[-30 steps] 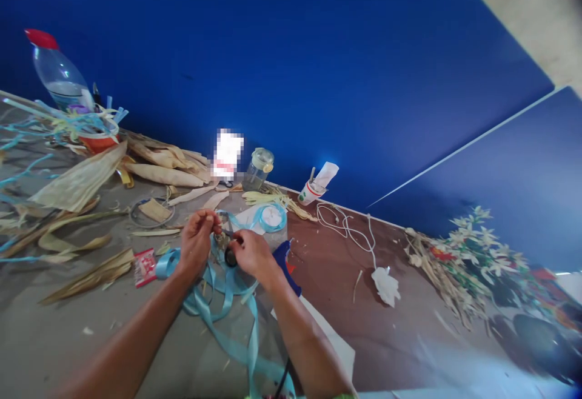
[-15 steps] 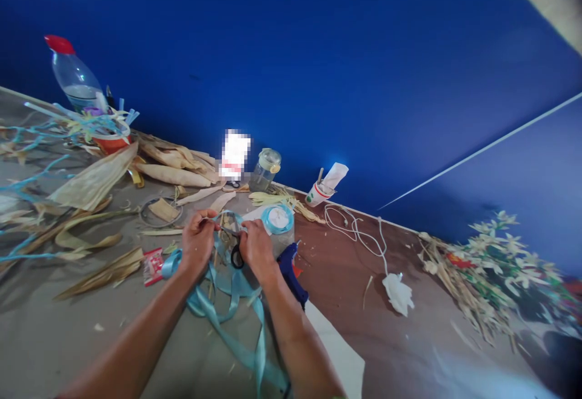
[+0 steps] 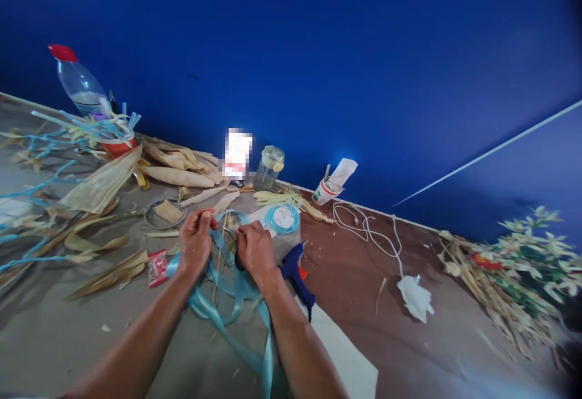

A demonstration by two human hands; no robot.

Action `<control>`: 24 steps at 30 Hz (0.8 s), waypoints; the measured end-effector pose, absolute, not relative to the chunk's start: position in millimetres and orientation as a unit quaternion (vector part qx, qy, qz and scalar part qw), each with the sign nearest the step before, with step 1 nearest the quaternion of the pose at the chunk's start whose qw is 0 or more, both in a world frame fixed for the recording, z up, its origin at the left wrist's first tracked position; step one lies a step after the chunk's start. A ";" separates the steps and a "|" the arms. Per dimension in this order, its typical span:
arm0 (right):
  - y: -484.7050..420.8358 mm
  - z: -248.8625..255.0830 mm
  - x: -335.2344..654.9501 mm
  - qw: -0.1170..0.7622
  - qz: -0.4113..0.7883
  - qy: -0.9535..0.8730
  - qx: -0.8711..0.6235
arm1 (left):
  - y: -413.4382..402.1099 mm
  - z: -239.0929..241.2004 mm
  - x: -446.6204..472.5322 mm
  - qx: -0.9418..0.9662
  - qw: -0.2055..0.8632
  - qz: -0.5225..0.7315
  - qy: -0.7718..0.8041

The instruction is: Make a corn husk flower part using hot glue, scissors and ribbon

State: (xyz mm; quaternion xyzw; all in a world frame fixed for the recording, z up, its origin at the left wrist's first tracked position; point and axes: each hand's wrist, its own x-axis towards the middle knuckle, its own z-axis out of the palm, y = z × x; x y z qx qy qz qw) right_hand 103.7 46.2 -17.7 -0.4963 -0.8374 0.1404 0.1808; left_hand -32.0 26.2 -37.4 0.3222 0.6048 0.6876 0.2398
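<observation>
Over the middle of the table, my left hand (image 3: 196, 240) is closed in a pinch at the edge of a light blue ribbon (image 3: 219, 242). Just to its right, my right hand (image 3: 257, 252) is wrapped around a pair of scissors; a black handle (image 3: 239, 261) shows beneath its fingers, and the rest is mostly covered. More of the ribbon trails down between my forearms in loose loops. A ribbon spool (image 3: 282, 219) lies right behind my right hand. Beside my right wrist rests a blue glue gun (image 3: 297, 274).
Dried husks (image 3: 182, 165) and a wire ring (image 3: 163, 213) lie behind and left. A lidded jar (image 3: 270, 168), a paper cup (image 3: 325, 191) and a red-capped bottle (image 3: 82, 83) stand along the blue wall. White cable (image 3: 364, 226) and artificial flowers (image 3: 531, 259) lie to the right.
The view has shifted slightly, so the table items sit a little further right. My right hand has turned, covering more of the scissors. Both hands stay close together at the ribbon.
</observation>
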 end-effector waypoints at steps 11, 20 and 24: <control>40.1 -16.2 87.9 0.130 0.089 -0.840 -0.519 | 20.5 -27.6 -25.1 0.430 0.172 0.618 0.635; 66.0 -13.1 111.7 0.410 0.571 -0.514 -0.492 | 20.8 -25.5 -20.9 0.323 0.288 0.689 0.581; 60.1 -12.5 106.6 0.431 0.626 -0.479 -0.440 | 20.2 -20.0 -15.3 0.341 0.434 0.652 0.520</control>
